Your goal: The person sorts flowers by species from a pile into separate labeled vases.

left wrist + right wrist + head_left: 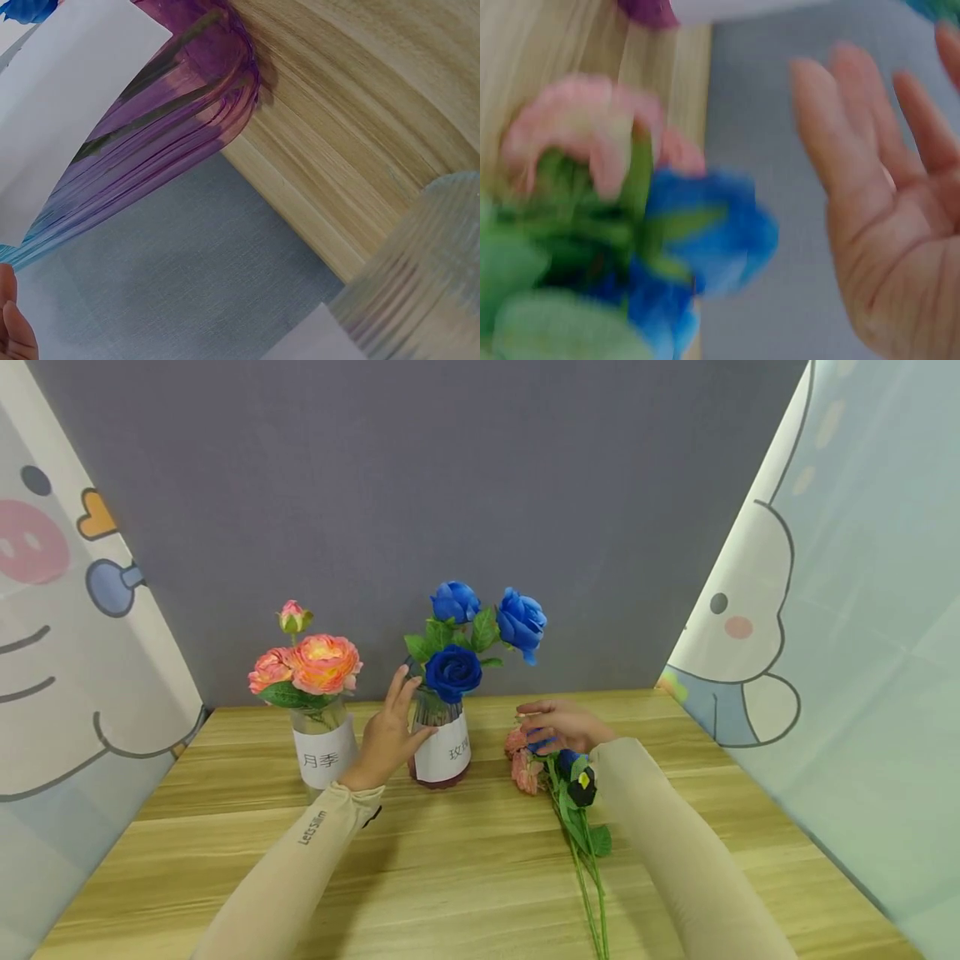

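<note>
My left hand point(387, 735) is at the left side of a ribbed purple-tinted vase point(441, 781) with a white paper label. Its fingers are extended near the rim; whether they touch the glass I cannot tell. Blue roses point(453, 673) with green leaves stand in that vase. My right hand point(566, 727) hovers over flowers lying on the table, fingers spread and holding nothing. Among these are pink blooms point(527, 772) and blue roses point(573, 762) on long green stems point(588, 877). In the right wrist view, the blue rose point(712, 232) lies apart from the palm.
A clear vase point(324, 752) with a labelled paper band holds orange-pink flowers point(326, 664) and a bud, left of my left hand. Behind the wooden table point(450, 877) rises a grey panel point(450, 485). Cartoon-printed panels point(750, 610) flank both sides.
</note>
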A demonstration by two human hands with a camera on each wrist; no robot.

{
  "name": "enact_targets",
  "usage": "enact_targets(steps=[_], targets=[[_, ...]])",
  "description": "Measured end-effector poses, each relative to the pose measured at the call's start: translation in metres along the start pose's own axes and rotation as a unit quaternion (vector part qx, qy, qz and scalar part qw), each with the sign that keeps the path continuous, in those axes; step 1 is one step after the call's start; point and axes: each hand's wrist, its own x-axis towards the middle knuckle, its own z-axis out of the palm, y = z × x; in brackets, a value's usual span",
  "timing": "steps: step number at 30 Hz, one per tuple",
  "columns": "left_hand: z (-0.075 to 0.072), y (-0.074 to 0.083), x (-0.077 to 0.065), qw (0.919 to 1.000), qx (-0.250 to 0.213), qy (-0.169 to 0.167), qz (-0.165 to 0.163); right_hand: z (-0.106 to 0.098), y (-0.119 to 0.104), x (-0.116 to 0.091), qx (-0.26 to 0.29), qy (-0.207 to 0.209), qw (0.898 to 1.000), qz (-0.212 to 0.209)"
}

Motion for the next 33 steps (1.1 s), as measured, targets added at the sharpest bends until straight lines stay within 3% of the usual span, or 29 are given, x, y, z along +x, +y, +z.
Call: enact_targets(steps=[3, 6, 12, 21, 25, 33], targets=[[0.000, 0.000, 0.000, 1.0000, -0.001, 0.002, 0.006, -0.021, 0.012, -0.014, 0.005, -0.030, 0.999, 0.031], [0.000, 0.001, 0.001, 0.9999, -0.003, 0.002, 0.011, -0.039, 0.022, -0.027, 0.029, -0.032, 0.998, 0.055], [-0.001, 0.002, 0.003, 0.9999, -0.008, 0.000, 0.009, -0.062, 0.036, -0.051, 0.063, -0.001, 0.994, 0.086], [-0.002, 0.001, 0.004, 0.9999, 0.000, 0.009, 0.012, -0.084, 0.060, -0.072, 0.030, 0.029, 0.992, 0.119], [-0.002, 0.000, 0.005, 0.9999, 0.001, 0.005, 0.009, -0.085, 0.076, -0.078, 0.023, 0.044, 0.989, 0.142], [-0.002, 0.003, 0.001, 0.9998, -0.003, -0.013, -0.014, -0.063, 0.109, -0.092, 0.025, 0.002, 0.987, 0.156]])
